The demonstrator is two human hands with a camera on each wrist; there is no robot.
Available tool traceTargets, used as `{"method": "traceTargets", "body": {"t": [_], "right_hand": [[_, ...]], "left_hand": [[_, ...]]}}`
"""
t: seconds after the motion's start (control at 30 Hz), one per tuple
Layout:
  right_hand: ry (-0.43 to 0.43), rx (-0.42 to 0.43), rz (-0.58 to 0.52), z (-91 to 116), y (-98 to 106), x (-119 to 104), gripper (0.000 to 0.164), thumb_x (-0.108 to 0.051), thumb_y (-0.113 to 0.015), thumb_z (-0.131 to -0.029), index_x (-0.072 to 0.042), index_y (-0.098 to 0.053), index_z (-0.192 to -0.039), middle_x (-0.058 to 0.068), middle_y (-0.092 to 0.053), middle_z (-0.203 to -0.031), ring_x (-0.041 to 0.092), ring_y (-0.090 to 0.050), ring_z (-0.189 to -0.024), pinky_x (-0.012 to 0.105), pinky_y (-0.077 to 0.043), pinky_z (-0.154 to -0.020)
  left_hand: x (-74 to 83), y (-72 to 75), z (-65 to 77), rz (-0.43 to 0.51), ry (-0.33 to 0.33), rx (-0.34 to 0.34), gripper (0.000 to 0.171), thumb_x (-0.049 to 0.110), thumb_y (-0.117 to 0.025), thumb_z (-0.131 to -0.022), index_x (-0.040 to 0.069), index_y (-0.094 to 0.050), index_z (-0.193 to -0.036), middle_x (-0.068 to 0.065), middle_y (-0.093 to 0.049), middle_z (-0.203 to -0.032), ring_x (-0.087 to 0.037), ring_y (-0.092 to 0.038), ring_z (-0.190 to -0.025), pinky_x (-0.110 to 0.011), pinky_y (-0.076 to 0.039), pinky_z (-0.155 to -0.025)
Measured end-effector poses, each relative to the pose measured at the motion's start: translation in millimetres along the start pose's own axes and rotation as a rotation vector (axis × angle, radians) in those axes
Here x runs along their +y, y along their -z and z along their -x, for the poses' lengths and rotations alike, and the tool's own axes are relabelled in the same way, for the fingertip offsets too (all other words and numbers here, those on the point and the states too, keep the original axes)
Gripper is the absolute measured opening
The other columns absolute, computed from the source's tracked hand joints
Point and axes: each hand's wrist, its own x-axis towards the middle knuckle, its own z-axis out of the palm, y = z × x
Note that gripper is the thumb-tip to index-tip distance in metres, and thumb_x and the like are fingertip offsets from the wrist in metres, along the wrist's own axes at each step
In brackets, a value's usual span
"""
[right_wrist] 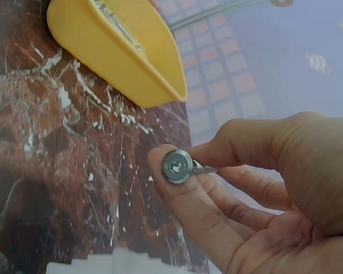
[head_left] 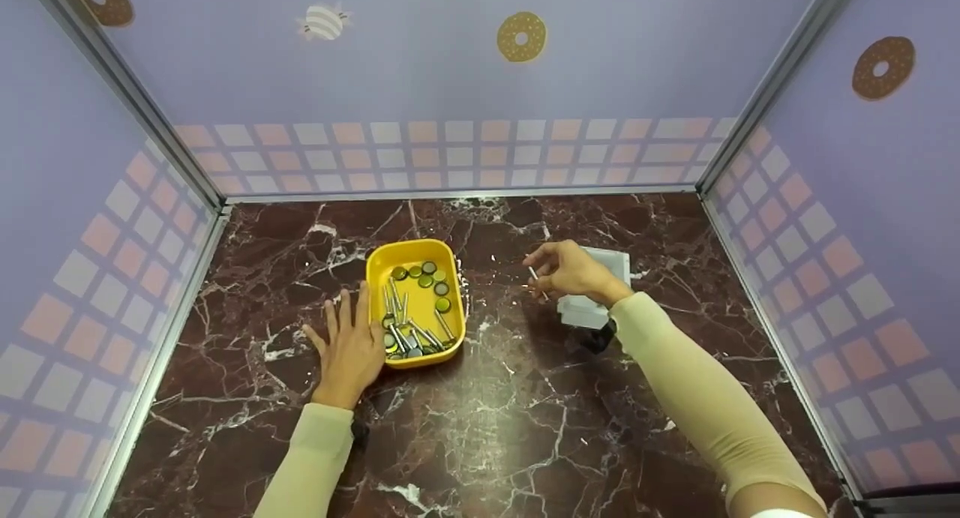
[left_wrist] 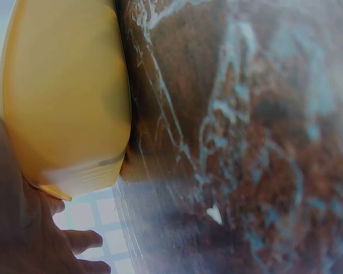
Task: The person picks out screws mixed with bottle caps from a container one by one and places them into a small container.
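My right hand is raised left of the pale translucent container. Between thumb and fingers it pinches a silvery bolt, whose round head with a hex socket faces the right wrist camera. Fingers spread, my left hand lies against the left side of a yellow plastic bin. Inside the bin, several long metal bolts are heaped toward the near end. Several round caps, green or grey on top, lie mostly at its far end and right side. In the left wrist view, fingers overlap the bin's outer wall.
The pale translucent container stands on the dark red marbled table, partly covered by my right hand and forearm. Lilac panels with printed squares and doughnuts wall in the table at the back and both sides, joined by metal edge strips.
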Motion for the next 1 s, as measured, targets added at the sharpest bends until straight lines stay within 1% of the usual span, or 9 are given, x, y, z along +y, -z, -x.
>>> {"method": "traceTargets", "body": {"t": [0.1, 0.23, 0.33, 0.43, 0.5, 0.63, 0.8, 0.9, 1.0], "right_hand": [[-0.014, 0.013, -0.006, 2.8, 5.4, 2.9, 0.042, 0.01, -0.078, -0.102, 0.007, -0.07, -0.143, 0.032, -0.078, -0.115, 0.025, -0.084, -0.081, 0.032, -0.074, -0.074], [-0.044, 0.026, -0.059, 4.8, 12.5, 7.2, 0.041, 0.014, -0.074, -0.102, 0.008, -0.069, -0.142, 0.019, -0.073, -0.105, 0.027, -0.085, -0.084, 0.035, -0.075, -0.077], [-0.064, 0.032, -0.097, 6.2, 17.8, 10.8, 0.041, 0.016, -0.071, -0.101, 0.008, -0.069, -0.141, 0.014, -0.069, -0.103, 0.028, -0.086, -0.088, 0.043, -0.076, -0.084], [-0.074, 0.036, -0.102, 8.3, 22.8, 13.8, 0.044, 0.018, -0.067, -0.1, 0.008, -0.068, -0.143, 0.013, -0.068, -0.103, 0.025, -0.086, -0.088, 0.049, -0.076, -0.089], [-0.08, 0.04, -0.104, 9.4, 26.2, 15.4, 0.044, 0.017, -0.067, -0.1, 0.008, -0.067, -0.143, 0.013, -0.068, -0.104, 0.024, -0.086, -0.087, 0.05, -0.076, -0.091], [-0.09, 0.055, -0.113, 11.8, 32.4, 17.9, 0.043, 0.015, -0.069, -0.102, 0.008, -0.067, -0.144, 0.018, -0.071, -0.109, 0.026, -0.086, -0.089, 0.048, -0.076, -0.09], [-0.089, 0.075, -0.099, 14.8, 39.4, 21.3, 0.044, 0.015, -0.071, -0.101, 0.008, -0.067, -0.144, 0.02, -0.073, -0.108, 0.03, -0.085, -0.093, 0.052, -0.076, -0.093], [-0.093, 0.084, -0.085, 16.5, 43.1, 23.5, 0.045, 0.014, -0.071, -0.101, 0.01, -0.065, -0.146, 0.02, -0.073, -0.108, 0.029, -0.085, -0.093, 0.053, -0.075, -0.094], [-0.105, 0.094, -0.07, 17.8, 46.7, 25.9, 0.048, 0.013, -0.071, -0.101, 0.012, -0.064, -0.149, 0.022, -0.075, -0.11, 0.026, -0.084, -0.091, 0.049, -0.076, -0.092]], "left_hand": [[-0.3, -0.5, -0.2, 0.002, 0.003, 0.004, 0.073, 0.031, -0.035, -0.123, 0.025, -0.008, -0.19, -0.024, -0.01, -0.197, -0.059, -0.001, -0.182, -0.093, 0.014, -0.134], [-0.3, -0.3, 0.2, 0.002, 0.005, 0.002, 0.073, 0.031, -0.034, -0.123, 0.026, -0.007, -0.19, -0.024, -0.009, -0.197, -0.059, 0.0, -0.182, -0.092, 0.014, -0.134], [-0.4, 0.1, 1.0, 0.001, 0.008, 0.0, 0.073, 0.032, -0.034, -0.123, 0.025, -0.007, -0.19, -0.024, -0.008, -0.197, -0.059, 0.0, -0.182, -0.092, 0.015, -0.134], [-0.5, 0.0, 1.3, 0.006, 0.007, 0.0, 0.073, 0.031, -0.034, -0.122, 0.025, -0.007, -0.19, -0.024, -0.008, -0.197, -0.059, -0.001, -0.182, -0.092, 0.015, -0.134], [-0.5, -0.1, 1.4, 0.008, 0.007, 0.001, 0.073, 0.031, -0.034, -0.122, 0.025, -0.007, -0.19, -0.025, -0.008, -0.197, -0.059, -0.001, -0.181, -0.092, 0.016, -0.134], [0.0, -0.3, 1.2, 0.004, 0.008, 0.0, 0.074, 0.031, -0.034, -0.122, 0.025, -0.008, -0.19, -0.024, -0.008, -0.197, -0.059, -0.001, -0.181, -0.092, 0.016, -0.134], [-0.2, -1.1, 1.3, 0.009, 0.012, 0.006, 0.073, 0.031, -0.035, -0.122, 0.025, -0.009, -0.19, -0.023, -0.008, -0.197, -0.058, 0.0, -0.182, -0.092, 0.015, -0.134], [-0.6, -1.6, 1.1, 0.014, 0.013, 0.009, 0.073, 0.03, -0.035, -0.122, 0.025, -0.01, -0.19, -0.023, -0.009, -0.197, -0.058, -0.001, -0.182, -0.092, 0.016, -0.134], [-0.8, -1.7, 0.7, 0.012, 0.013, 0.005, 0.074, 0.03, -0.035, -0.122, 0.027, -0.008, -0.19, -0.023, -0.009, -0.197, -0.059, -0.001, -0.182, -0.091, 0.016, -0.135]]}}
